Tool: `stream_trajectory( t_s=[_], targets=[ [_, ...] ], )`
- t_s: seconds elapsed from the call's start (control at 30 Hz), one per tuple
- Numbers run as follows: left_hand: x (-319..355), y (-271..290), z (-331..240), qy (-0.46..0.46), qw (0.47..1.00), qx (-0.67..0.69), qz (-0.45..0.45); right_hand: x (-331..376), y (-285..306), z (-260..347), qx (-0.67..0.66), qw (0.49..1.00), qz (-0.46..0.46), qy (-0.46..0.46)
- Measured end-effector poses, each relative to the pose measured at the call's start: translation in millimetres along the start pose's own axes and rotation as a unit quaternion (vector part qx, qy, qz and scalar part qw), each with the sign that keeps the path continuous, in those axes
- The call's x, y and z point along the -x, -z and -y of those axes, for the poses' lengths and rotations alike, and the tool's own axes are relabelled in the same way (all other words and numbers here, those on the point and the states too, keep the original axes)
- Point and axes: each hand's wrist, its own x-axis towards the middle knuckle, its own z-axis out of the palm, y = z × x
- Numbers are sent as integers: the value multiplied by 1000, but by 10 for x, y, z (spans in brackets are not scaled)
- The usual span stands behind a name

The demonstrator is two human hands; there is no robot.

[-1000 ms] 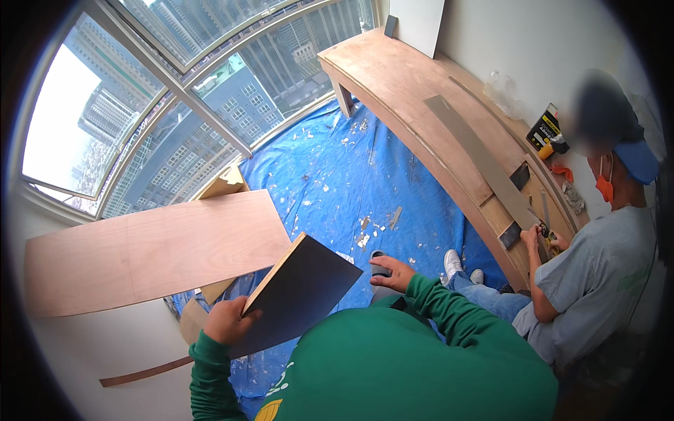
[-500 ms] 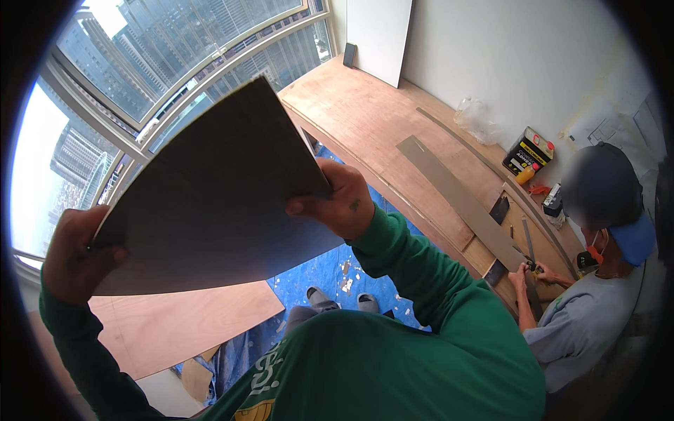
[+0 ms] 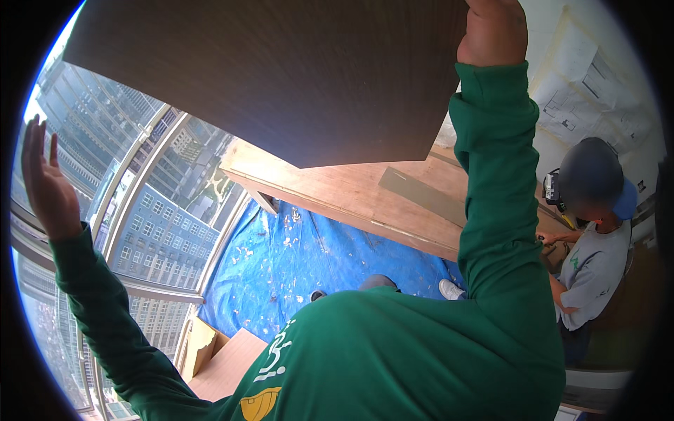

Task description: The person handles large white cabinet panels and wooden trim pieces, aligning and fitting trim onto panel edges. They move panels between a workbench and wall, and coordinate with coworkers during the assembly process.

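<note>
A large dark brown wood-grain panel (image 3: 302, 77) is raised high in front of me, its upper part cut off by the view's top edge. At the panel's right edge, my right hand (image 3: 497, 31) grips it; most of the fingers are out of view. My left hand (image 3: 50, 179) is off the panel, raised near the windows with its fingers stretched out and nothing in it.
A low plywood platform (image 3: 337, 203) runs along the wall, with a grey-brown strip (image 3: 421, 195) lying on it. Blue sheeting (image 3: 281, 245) with scraps covers the floor. A co-worker (image 3: 593, 259) stands at right. Tall windows (image 3: 161, 224) are at left; a plywood piece (image 3: 228, 365) lies at lower left.
The panel has gone up and come closer, and my right arm has risen with it. My left hand has let go of its edge and opened. The view has shifted.
</note>
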Motion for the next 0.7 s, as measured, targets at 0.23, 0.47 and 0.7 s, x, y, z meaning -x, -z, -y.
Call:
stream_trajectory(
  t_s=[0.23, 0.47, 0.7],
  targets=[
    [94, -2587, 1124, 226, 914, 189, 278, -655, -16, -823, 92, 987, -99, 86],
    [70, -4444, 1614, 319, 889, 230, 235, -993, 794, -2225, 118, 980, -161, 17],
    [421, -5870, 2150, 346, 853, 332, 206, -1230, 1483, -3774, 5, 975, -220, -45]
  ],
)
